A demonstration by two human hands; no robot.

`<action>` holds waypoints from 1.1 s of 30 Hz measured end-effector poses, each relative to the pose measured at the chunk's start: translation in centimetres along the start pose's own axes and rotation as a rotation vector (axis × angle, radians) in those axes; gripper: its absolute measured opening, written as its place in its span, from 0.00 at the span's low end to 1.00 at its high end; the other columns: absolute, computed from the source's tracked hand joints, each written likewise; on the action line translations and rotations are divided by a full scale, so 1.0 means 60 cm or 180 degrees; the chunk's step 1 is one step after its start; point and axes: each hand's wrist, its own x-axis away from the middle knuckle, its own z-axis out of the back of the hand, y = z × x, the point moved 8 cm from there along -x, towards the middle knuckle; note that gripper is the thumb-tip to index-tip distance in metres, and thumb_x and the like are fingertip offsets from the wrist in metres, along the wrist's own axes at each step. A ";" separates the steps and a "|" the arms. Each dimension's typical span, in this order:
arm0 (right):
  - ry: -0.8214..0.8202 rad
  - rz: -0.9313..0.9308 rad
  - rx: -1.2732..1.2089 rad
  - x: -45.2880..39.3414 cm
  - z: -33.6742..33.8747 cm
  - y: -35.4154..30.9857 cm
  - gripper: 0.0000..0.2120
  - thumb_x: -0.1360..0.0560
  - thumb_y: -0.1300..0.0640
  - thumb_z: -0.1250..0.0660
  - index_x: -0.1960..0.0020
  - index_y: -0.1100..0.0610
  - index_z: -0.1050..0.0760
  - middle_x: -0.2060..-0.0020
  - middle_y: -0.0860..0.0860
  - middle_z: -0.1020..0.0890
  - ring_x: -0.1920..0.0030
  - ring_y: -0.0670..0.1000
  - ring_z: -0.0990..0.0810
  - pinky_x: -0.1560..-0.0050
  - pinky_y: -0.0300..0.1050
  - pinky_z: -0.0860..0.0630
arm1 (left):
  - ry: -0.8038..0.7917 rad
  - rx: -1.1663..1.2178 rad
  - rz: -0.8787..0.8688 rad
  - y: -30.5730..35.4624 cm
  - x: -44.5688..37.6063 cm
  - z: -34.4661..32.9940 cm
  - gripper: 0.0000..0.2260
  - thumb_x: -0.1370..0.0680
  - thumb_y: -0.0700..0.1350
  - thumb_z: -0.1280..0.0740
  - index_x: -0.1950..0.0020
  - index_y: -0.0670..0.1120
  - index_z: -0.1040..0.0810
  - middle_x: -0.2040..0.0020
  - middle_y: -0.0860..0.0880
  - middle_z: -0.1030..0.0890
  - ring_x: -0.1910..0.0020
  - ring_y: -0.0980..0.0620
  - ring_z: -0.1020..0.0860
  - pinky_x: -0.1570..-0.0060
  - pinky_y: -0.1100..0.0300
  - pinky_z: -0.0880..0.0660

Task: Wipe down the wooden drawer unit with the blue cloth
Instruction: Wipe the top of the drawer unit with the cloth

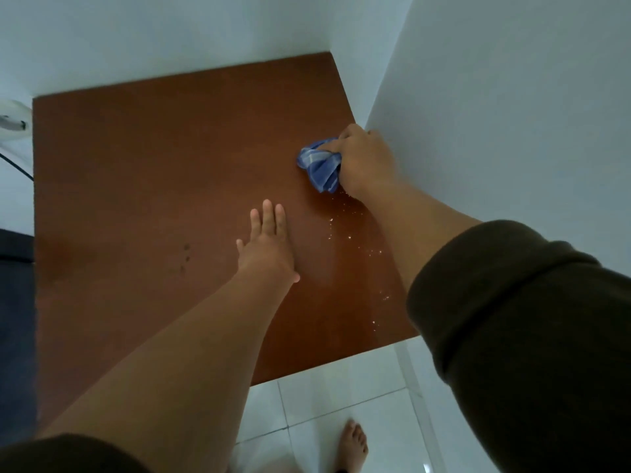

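The reddish-brown wooden top of the drawer unit (143, 172) fills the middle of the view, seen from above. My right hand (363, 158) is closed around the bunched blue cloth (321, 165) and presses it onto the top near the right edge, close to the wall. My left hand (268, 244) lies flat on the wood a little nearer to me, fingers stretched out and holding nothing. Small white crumbs (355, 233) are scattered on the wood below the cloth, toward the front right corner.
White walls (495, 114) box the unit in at the back and right. White tiled floor (341, 397) lies in front, with my bare foot (353, 445) on it. A white object with a dark cable (13, 121) sits at the left edge, above something dark blue (15, 319).
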 end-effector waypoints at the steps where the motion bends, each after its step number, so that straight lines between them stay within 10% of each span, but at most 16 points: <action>1: -0.0082 -0.0016 0.0076 -0.003 -0.007 0.001 0.16 0.18 0.56 0.43 0.32 0.49 0.27 0.38 0.52 0.29 0.38 0.58 0.31 0.40 0.48 0.28 | -0.0020 0.0004 0.0006 0.000 0.000 0.000 0.51 0.27 0.47 0.28 0.26 0.45 0.70 0.26 0.48 0.72 0.25 0.47 0.66 0.27 0.44 0.49; 33: -0.0522 -0.0082 0.0022 0.491 -0.058 0.022 0.11 0.22 0.50 0.36 0.41 0.44 0.22 0.44 0.46 0.25 0.41 0.53 0.31 0.57 0.43 0.28 | 0.0583 -0.0019 -0.0498 0.005 0.093 -0.062 0.35 0.21 0.42 0.37 0.22 0.51 0.57 0.22 0.47 0.59 0.23 0.44 0.57 0.27 0.44 0.43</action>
